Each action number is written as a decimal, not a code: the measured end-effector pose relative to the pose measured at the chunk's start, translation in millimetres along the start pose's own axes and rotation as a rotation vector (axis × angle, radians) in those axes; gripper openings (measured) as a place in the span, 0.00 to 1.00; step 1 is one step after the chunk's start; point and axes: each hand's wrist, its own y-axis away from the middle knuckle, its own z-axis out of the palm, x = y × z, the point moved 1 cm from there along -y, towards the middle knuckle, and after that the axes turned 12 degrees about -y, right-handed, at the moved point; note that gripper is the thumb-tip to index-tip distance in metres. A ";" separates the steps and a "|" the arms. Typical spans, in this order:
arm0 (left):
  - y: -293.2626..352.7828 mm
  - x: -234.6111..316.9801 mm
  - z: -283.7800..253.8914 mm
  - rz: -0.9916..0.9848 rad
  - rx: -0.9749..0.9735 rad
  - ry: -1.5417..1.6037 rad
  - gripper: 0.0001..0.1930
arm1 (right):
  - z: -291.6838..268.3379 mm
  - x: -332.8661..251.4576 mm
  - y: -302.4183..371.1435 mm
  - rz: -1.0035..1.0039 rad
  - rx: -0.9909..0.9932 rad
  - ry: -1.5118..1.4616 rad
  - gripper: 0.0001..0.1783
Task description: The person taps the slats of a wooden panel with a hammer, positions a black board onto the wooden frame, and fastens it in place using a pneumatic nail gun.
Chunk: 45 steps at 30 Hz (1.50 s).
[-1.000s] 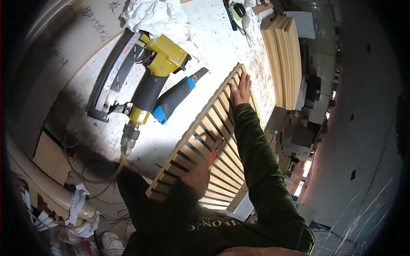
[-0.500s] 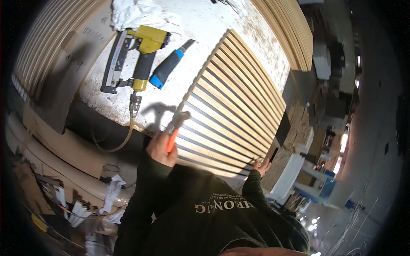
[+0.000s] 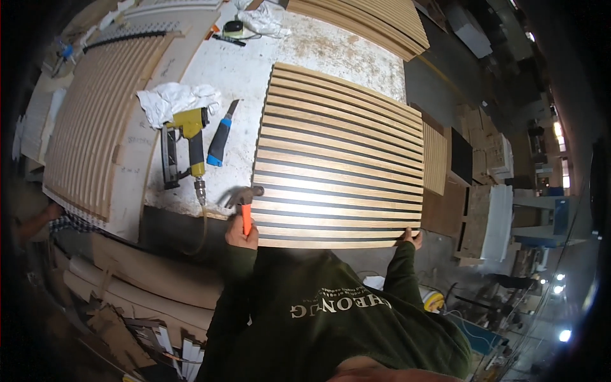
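A slatted wood panel (image 3: 337, 165), pale strips with dark gaps between, lies in front of me, its near part reaching past the edge of the white worktable (image 3: 191, 200). My left hand (image 3: 240, 233) is closed around the orange handle of a claw hammer (image 3: 247, 216) at the panel's near left corner. The hammer's metal head rests over or just above the panel's left edge. At the near right corner, my right hand (image 3: 412, 238) grips the panel's edge, with some fingers hidden beneath it.
Left of the panel lie a yellow-black nail gun (image 3: 194, 137) with an air hose, a blue-black utility knife (image 3: 221, 137) and a white cloth (image 3: 172, 102). More slatted panels (image 3: 95, 121) are at left and a stack (image 3: 369, 22) behind. Another person's arm (image 3: 39, 221) shows far left.
My view has swung, so the panel now sits squarer before me. The hammer stays in my left hand at the panel's left edge; my right hand remains at the near right corner.
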 end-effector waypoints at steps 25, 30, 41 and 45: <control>4.0 -20.2 -2.7 0.079 -0.093 0.017 0.11 | -3.8 -81.0 122.3 -0.216 -0.380 0.473 0.45; -12.8 -11.8 -59.0 0.265 -0.103 -0.036 0.10 | 73.2 -160.5 224.9 -0.633 -0.594 0.361 0.47; -45.6 -60.1 -139.8 0.204 -0.382 0.039 0.10 | 226.1 -255.0 358.8 -0.640 -0.850 0.521 0.48; -56.6 -70.4 -146.3 0.236 -0.399 -0.008 0.09 | 229.5 -257.6 368.9 -0.676 -0.797 0.580 0.45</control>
